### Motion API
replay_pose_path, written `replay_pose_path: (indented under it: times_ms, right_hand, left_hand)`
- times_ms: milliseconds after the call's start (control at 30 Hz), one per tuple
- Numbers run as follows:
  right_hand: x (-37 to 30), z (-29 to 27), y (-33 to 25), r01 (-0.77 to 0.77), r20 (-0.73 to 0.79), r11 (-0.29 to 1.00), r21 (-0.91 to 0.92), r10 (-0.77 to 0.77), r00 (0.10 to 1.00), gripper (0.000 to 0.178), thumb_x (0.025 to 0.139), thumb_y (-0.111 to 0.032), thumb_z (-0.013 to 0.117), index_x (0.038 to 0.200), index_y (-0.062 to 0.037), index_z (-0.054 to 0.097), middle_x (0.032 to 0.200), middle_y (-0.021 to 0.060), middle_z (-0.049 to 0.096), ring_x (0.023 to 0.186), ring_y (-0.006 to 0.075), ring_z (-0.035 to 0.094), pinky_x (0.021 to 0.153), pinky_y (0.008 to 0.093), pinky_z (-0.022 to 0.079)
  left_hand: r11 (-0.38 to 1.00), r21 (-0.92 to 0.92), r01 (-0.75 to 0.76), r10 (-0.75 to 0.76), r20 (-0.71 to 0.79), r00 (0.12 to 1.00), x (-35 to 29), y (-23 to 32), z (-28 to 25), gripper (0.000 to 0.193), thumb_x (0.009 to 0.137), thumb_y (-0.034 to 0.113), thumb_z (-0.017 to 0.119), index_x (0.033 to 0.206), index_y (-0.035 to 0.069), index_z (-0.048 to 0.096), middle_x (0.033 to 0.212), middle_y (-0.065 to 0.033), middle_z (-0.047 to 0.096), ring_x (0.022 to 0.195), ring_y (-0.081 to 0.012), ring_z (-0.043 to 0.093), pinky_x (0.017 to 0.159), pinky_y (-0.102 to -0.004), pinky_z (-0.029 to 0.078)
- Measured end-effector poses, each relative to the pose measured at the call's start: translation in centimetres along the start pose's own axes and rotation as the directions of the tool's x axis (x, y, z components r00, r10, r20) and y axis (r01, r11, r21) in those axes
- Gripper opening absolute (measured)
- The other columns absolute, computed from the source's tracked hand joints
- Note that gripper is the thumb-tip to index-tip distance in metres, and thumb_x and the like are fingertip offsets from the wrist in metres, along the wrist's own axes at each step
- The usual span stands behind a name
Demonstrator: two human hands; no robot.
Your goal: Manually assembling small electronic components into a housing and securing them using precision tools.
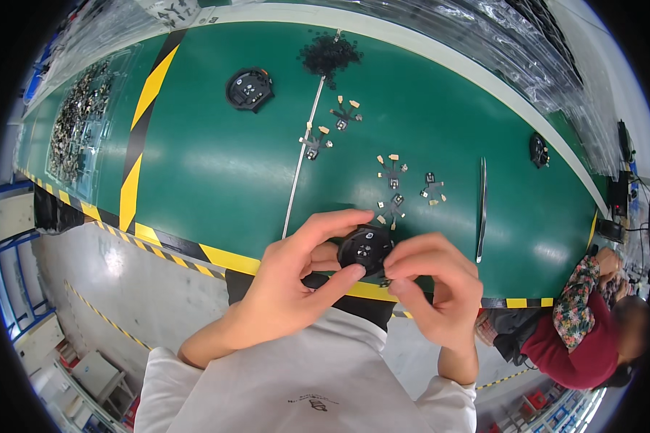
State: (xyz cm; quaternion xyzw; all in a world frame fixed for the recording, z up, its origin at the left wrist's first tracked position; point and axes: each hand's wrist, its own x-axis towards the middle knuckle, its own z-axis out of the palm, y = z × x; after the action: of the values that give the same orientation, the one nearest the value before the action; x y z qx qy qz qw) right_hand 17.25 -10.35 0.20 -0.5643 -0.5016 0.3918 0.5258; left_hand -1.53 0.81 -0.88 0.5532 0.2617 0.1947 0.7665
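Observation:
In front of me, over the table's near edge, a round black plastic housing (366, 249) is tilted with its hollow side up. My left hand (292, 278) grips it by the rim, thumb at the near side and index finger at the far side. At its right edge my right hand (440, 278) is closed in a pinch. A small dark part (385, 281) shows at those fingertips; its kind is hard to make out. Just beyond lie several small flexible circuit pieces with tan tabs, the closest a flex circuit (393, 207) near the housing.
Metal tweezers (482, 209) lie to the right on the green table (217, 166). Farther off are a second black housing (250, 90), a heap of small black pieces (330, 55) and a dark round part (539, 150). A clear tray (94, 184) of parts stands left. A person (581, 332) sits right.

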Motion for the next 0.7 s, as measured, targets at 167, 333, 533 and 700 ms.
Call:
replay_pose_path:
  times_ms: [167, 333, 533, 700]
  right_hand:
    - [0.8, 1.0, -1.1, -0.001, -0.078, 0.963, -0.271, -0.021, 0.997, 0.016, 0.083, 0.013, 0.071, 0.096, 0.0048, 0.070, 0.097, 0.0145, 0.071, 0.080, 0.0174, 0.069, 0.066, 0.0266, 0.058]
    - [1.2, 1.8, -1.7, -0.124, -0.183, 0.948, -0.292, 0.072, 0.980, 0.027, 0.082, 0.012, 0.075, 0.106, 0.0026, 0.067, 0.091, 0.0106, 0.072, 0.080, 0.0162, 0.072, 0.065, 0.0258, 0.059]
    - [1.8, 2.3, -2.3, -0.252, -0.255, 0.931, -0.265, 0.184, 0.949, 0.035, 0.081, 0.011, 0.076, 0.108, -0.0005, 0.057, 0.088, 0.0079, 0.072, 0.083, 0.0148, 0.075, 0.063, 0.0242, 0.059]
    - [2.1, 2.4, -2.1, -0.246, -0.237, 0.933, -0.261, 0.185, 0.954, 0.033, 0.081, 0.011, 0.075, 0.104, -0.0017, 0.055, 0.088, 0.0071, 0.071, 0.085, 0.0145, 0.074, 0.062, 0.0242, 0.059]
  left_hand:
    - [0.975, 0.222, 0.013, 0.009, -0.098, 0.995, -0.4, -0.3, 1.3, 0.057, 0.091, -0.016, 0.062, 0.143, -0.003, 0.045, 0.136, -0.0188, 0.061, 0.112, -0.0210, 0.069, 0.092, -0.0310, 0.058]
    - [0.950, 0.289, -0.116, 0.170, -0.170, 0.971, -0.6, -0.6, 2.0, 0.053, 0.087, -0.013, 0.070, 0.137, -0.002, 0.054, 0.131, -0.0162, 0.066, 0.107, -0.0240, 0.074, 0.093, -0.0324, 0.060]
    - [0.918, 0.312, -0.247, 0.305, -0.154, 0.940, -0.1, -1.2, 1.6, 0.053, 0.087, -0.014, 0.070, 0.136, -0.004, 0.053, 0.133, -0.0165, 0.065, 0.111, -0.0258, 0.073, 0.095, -0.0330, 0.059]
    - [0.930, 0.294, -0.220, 0.278, -0.171, 0.945, -0.3, -1.3, 1.6, 0.055, 0.086, -0.014, 0.071, 0.137, -0.005, 0.052, 0.135, -0.0175, 0.063, 0.112, -0.0261, 0.072, 0.096, -0.0330, 0.059]
